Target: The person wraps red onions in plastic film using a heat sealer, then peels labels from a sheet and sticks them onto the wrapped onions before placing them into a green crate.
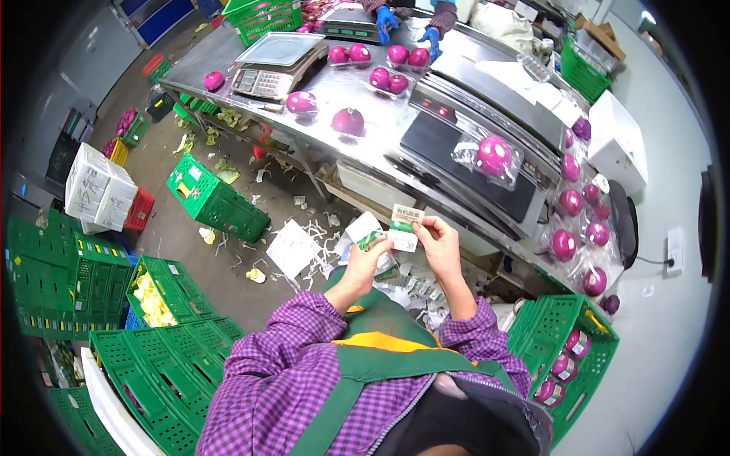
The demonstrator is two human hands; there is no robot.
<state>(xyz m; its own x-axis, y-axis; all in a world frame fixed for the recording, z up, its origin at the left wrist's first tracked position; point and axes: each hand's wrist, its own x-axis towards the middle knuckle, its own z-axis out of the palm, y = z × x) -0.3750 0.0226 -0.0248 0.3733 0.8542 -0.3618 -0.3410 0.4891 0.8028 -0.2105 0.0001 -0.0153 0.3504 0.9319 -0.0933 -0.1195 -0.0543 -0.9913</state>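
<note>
- Head view: a printed label (pixel 406 216), thin and rectangular with a tan top and green band, is held up between both hands, in front of the table edge.
- Right hand (pixel 439 245): thumb and fingers are closed in a pinch on the label's side edge.
- Left hand (pixel 360 270): its fingers are closed on a white-and-green label sheet (pixel 365 230), fingertips meeting the lower part of the held label; whether the two pieces are joined is unclear.
- Likely trouble: if the backing is sticky, the label could curl onto a fingertip; an uneven pull could crease or tear it; a loosened pinch could drop it among the scraps.
- Below, limp paper strips (pixel 312 245) litter the floor.
- Beyond the hands, a smooth purple vegetable (pixel 494 156) in glossy, crinkled film sits on a flat black scale (pixel 433 144); its round shape might roll if knocked.
- Around that is a shiny steel table (pixel 380 114); at lower right, a rigid green plastic crate (pixel 525 334) holds labelled purple packs (pixel 564 368).
</note>
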